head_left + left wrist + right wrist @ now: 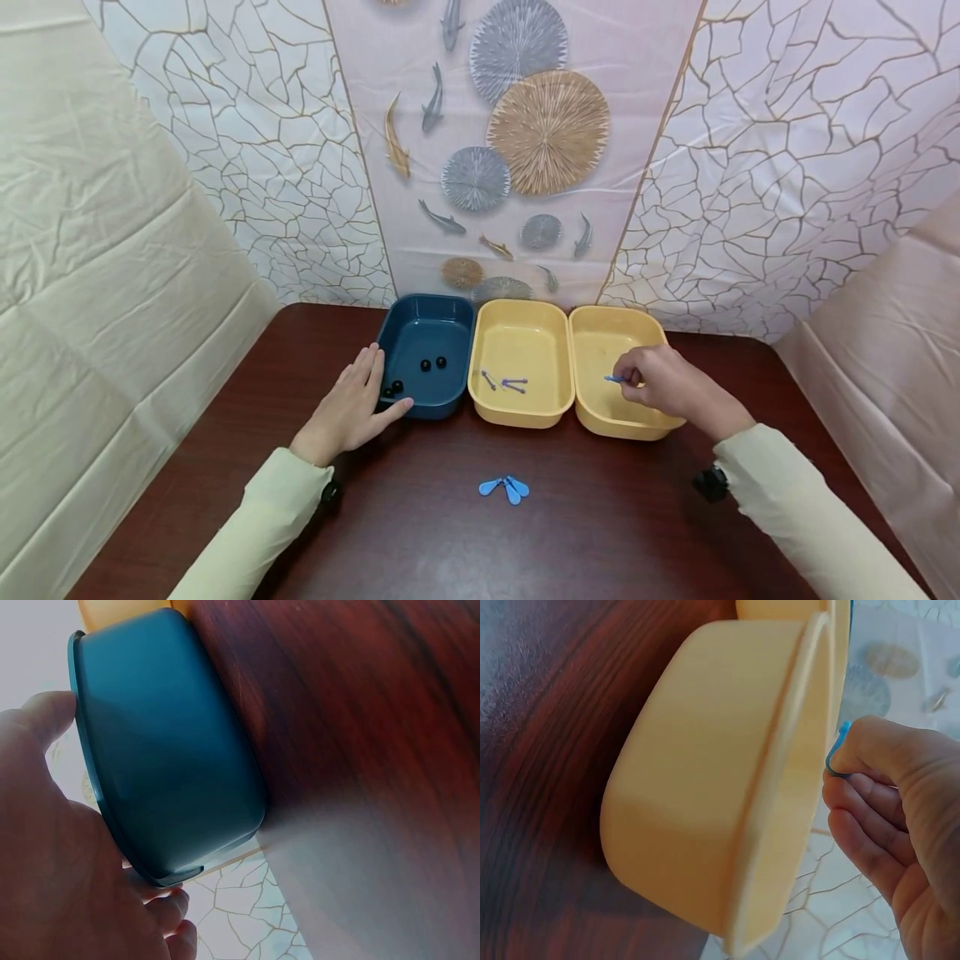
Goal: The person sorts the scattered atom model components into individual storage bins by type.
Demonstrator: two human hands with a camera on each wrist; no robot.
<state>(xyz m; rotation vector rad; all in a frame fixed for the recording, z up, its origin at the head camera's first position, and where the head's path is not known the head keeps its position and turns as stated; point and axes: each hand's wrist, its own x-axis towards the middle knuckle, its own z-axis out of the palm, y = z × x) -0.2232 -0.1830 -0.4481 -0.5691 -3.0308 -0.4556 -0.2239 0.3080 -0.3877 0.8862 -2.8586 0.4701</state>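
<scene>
My right hand (656,383) pinches a small blue plastic piece (615,379) between thumb and forefinger, above the right yellow tray (607,321). In the right wrist view the blue piece (832,759) looks thin and curved, partly hidden by the fingers. My left hand (351,407) rests with straight fingers on the near left corner of the dark blue tray (427,304); its thumb (56,712) touches the rim. Several black balls (426,365) lie in that tray. On the table are three blue drop-shaped pieces (513,492) with narrow ends.
Between the other trays stands a middle yellow tray (521,312), holding a few thin purple sticks (514,382) with thickened ends. The three trays stand side by side along the back of the dark wooden table (570,533). Patterned cloth (750,167) hangs behind them.
</scene>
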